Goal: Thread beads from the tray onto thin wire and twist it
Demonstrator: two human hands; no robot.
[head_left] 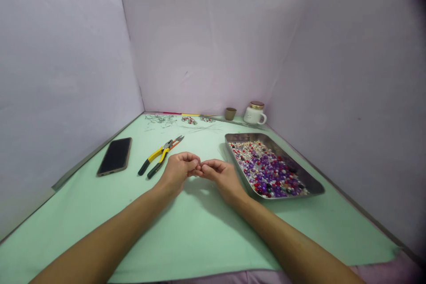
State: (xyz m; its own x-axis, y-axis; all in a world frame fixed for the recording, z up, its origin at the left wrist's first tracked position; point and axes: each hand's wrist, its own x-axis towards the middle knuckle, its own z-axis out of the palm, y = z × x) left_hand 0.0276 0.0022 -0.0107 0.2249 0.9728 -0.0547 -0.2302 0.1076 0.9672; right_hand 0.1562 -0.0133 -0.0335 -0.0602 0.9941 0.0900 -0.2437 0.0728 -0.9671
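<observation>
My left hand and my right hand meet fingertip to fingertip over the middle of the green tabletop. Both are closed in a pinch around something tiny and reddish between them, too small to name. Just left of my left hand lie pliers with yellow and black handles, their jaws pointing away, beside a tool with an orange-red part. To the right of my right hand is a metal tray of purple, red, white and dark beads.
A phone lies at the left. Along the back are wire pieces, beaded clusters, a small brown cup and a lidded white mug. Pale panels enclose the table on three sides.
</observation>
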